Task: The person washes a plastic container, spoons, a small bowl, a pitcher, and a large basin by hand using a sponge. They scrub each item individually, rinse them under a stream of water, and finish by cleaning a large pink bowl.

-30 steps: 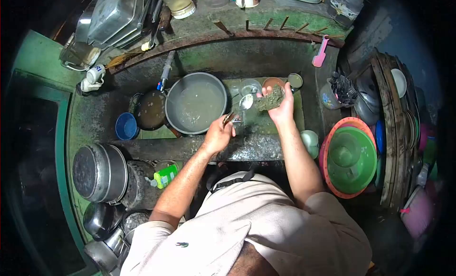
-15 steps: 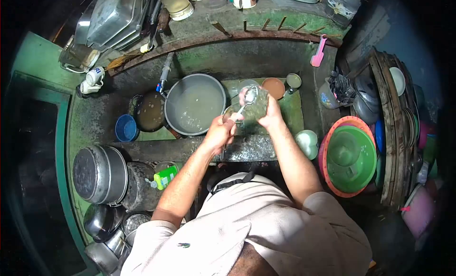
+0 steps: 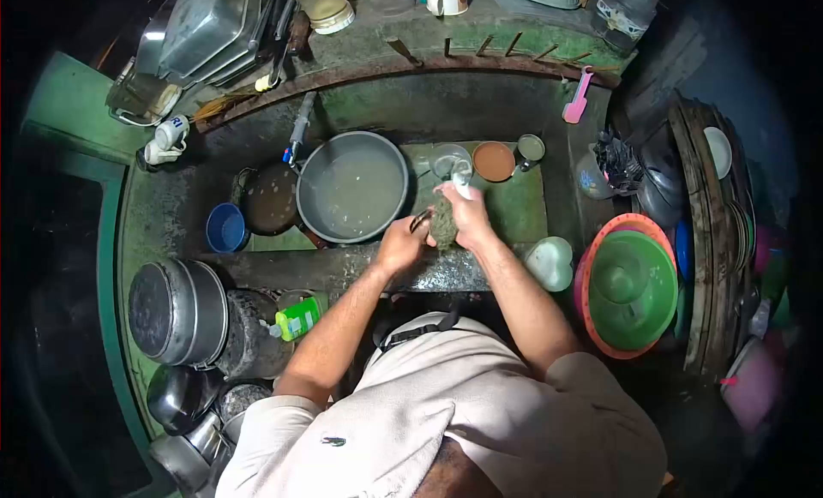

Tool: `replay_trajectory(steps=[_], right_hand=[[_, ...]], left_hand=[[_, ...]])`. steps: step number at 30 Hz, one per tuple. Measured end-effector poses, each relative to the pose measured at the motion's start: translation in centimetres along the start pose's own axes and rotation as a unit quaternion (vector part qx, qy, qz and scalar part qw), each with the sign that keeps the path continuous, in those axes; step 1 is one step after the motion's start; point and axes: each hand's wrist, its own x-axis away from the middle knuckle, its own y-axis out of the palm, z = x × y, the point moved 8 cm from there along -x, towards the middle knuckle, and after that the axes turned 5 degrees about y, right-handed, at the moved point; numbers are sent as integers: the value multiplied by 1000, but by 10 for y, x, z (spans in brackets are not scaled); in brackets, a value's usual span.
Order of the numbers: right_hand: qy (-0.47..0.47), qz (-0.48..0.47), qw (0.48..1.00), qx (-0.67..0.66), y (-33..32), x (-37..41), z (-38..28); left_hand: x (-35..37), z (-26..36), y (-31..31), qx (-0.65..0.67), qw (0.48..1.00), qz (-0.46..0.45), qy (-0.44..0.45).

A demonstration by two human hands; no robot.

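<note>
My left hand (image 3: 401,246) is closed around a thin dark handle (image 3: 420,221) over the sink's front ledge. Close beside it, my right hand (image 3: 471,222) grips a greenish mesh scrubber (image 3: 443,225), which hangs between the two hands. A shiny spoon-like metal piece (image 3: 463,177) sticks out beyond my right fingers; whether it joins the dark handle is hidden. Behind the hands, a clear bowl (image 3: 446,159), a brown round dish (image 3: 494,161) and a small cup (image 3: 531,147) sit on the green sink floor. A large grey basin (image 3: 353,187) of cloudy water lies to the left.
A blue cup (image 3: 227,227) and a dark pan (image 3: 273,201) stand left of the basin. The tap pipe (image 3: 300,128) reaches over its rim. Right are a clear container (image 3: 549,264) and a green basin (image 3: 633,314). Pots (image 3: 178,313) and a green bottle (image 3: 297,319) are at lower left.
Both hands have come down toward the front ledge. The scrubber, spread wide under the spoon before, now hangs bunched between the hands. A dark handle now shows in my left hand.
</note>
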Motion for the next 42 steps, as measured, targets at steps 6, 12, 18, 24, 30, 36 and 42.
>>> replay_trajectory(steps=[6, 12, 18, 24, 30, 36, 42], right_hand=[[76, -180, 919, 341, 14, 6, 30], [172, -157, 880, 414, -1, 37, 68], [287, 41, 877, 384, -100, -2, 93], [315, 62, 930, 178, -112, -114, 83], [128, 44, 979, 155, -48, -74, 7], [-206, 111, 863, 448, 45, 19, -29], [-324, 136, 833, 427, 29, -4, -51]], left_hand=[[-1, -15, -18, 124, 984, 56, -116], [-42, -21, -55, 64, 986, 144, -62], [-23, -53, -64, 159, 965, 116, -176], [-7, -61, -38, 413, 882, -42, -223], [-5, -29, -29, 305, 936, -79, -159], [-14, -1, 1, 75, 992, -57, -87], [-9, -6, 16, 77, 995, -30, -64]])
